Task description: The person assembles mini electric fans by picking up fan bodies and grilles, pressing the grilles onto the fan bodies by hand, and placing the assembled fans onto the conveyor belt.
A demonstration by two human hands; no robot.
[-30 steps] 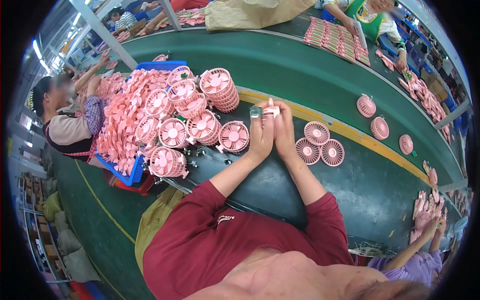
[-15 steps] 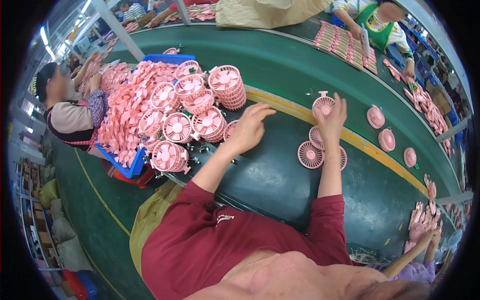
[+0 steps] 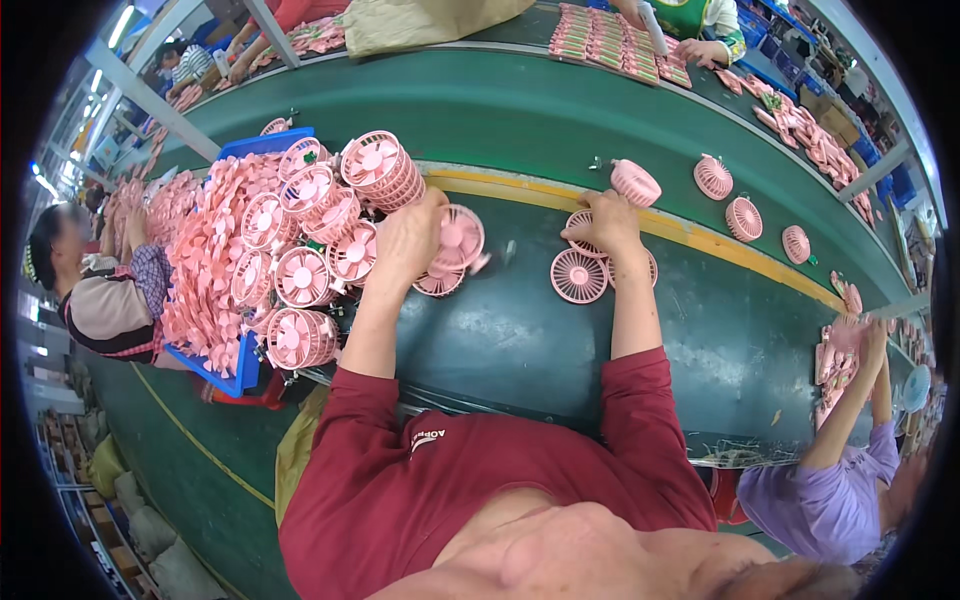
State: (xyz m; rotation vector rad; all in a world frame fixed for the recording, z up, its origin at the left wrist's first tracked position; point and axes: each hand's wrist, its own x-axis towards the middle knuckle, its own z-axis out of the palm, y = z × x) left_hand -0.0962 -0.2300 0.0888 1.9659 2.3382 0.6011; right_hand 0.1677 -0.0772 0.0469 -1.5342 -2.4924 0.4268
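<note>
Housing [image 3: 463, 240], with pink blades [image 3: 456, 231], is gripped by your left hand [image 3: 410, 238], beside the stacked fans [image 3: 383, 168]. Your right hand [image 3: 612, 222] covers the uppermost grille [image 3: 586, 248] — whether gripping, cannot tell. Hold by rims — keep fingertips off the blades.

Bright, even indoor light; white ceiling tubes [image 3: 121, 27] glare at upper left — the dark worktop [image 3: 490, 345] returns a pale sheen. Motion blur softens the pink fan housing [image 3: 461, 238]; the green belt [image 3: 560, 110] curves toward the black rim.
</note>
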